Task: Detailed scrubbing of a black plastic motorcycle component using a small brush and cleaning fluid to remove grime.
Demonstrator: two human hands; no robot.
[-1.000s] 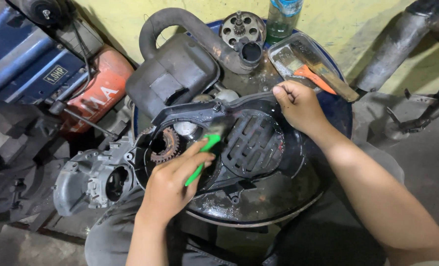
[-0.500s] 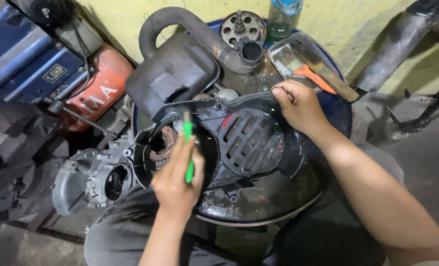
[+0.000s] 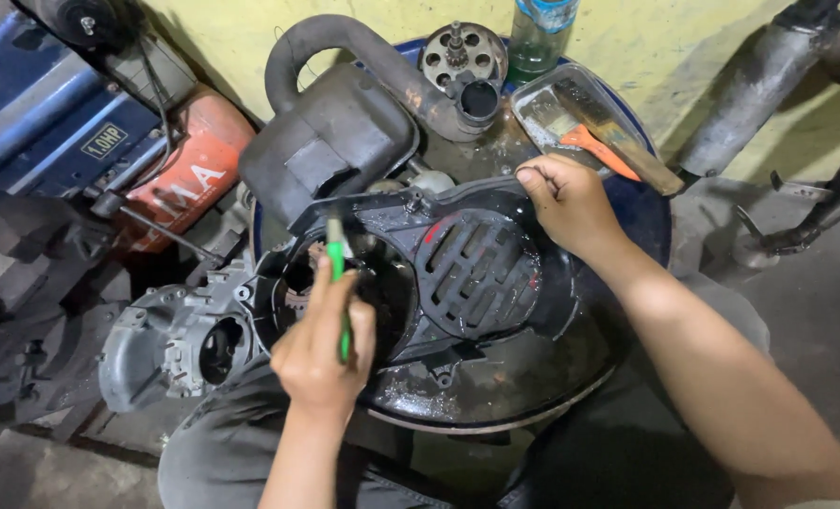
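Nearest the camera, the left hand is closed around a green-handled brush, fingers wrapped on the lower handle. The brush now stands nearly upright, its head at the top rim of the round opening in the black engine cover. A second ago the brush lay slanted across that opening with the hand turned more to the right; half a second ago it was already upright, and since then the hand sits much the same, a touch lower on the handle.

The cover lies on top of a blue drum, wet and oily along its front edge. Its grille is to the right of the opening.

Further off, the right hand grips the cover's upper right edge, fingers curled over the rim and clamped on it, just as in both earlier views.

To the left, beside the drum, lies a grey engine case. Behind the cover sits a black air box with its curved hose, then a round metal clutch part, a clear tray with a paintbrush in it, and a bottle by the yellow wall.
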